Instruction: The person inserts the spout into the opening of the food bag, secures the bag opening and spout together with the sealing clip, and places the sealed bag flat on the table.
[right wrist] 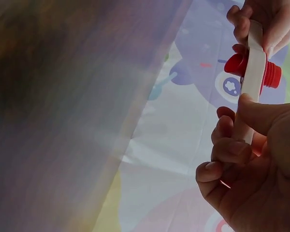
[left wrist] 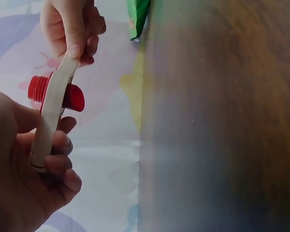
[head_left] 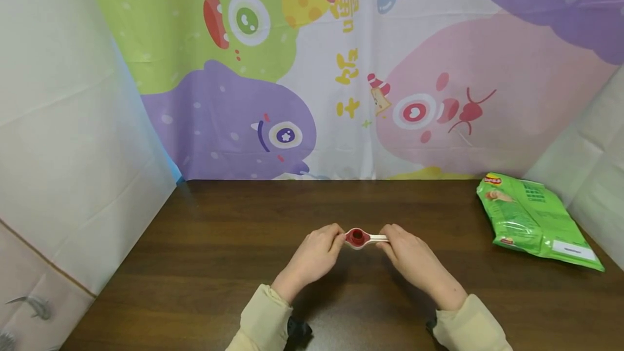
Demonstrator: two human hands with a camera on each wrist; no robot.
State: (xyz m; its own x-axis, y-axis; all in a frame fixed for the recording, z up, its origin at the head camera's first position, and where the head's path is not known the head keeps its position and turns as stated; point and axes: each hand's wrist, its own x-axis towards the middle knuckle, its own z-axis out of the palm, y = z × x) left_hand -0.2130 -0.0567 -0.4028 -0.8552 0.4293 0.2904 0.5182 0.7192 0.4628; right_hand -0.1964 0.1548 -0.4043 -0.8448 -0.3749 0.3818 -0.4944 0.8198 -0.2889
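Observation:
A slim cream-white tool with a red threaded tube [head_left: 357, 236] through its wider middle is held up over the table. My left hand [head_left: 314, 253] pinches one end between thumb and fingers. The tool's other end is gripped by my right hand [head_left: 411, 259] in the same way. In the left wrist view the cream body [left wrist: 51, 116] appears edge-on, its red tube [left wrist: 75, 98] sticking out on both sides. From the right wrist the red threaded end [right wrist: 272, 76] shows too. What the tool is I cannot tell.
A green snack bag [head_left: 538, 221] lies at the right of the dark wooden table [head_left: 205, 264]. Behind the table hangs a cartoon-printed cloth [head_left: 341, 140], and pale sheets [head_left: 73, 112] rise at both sides.

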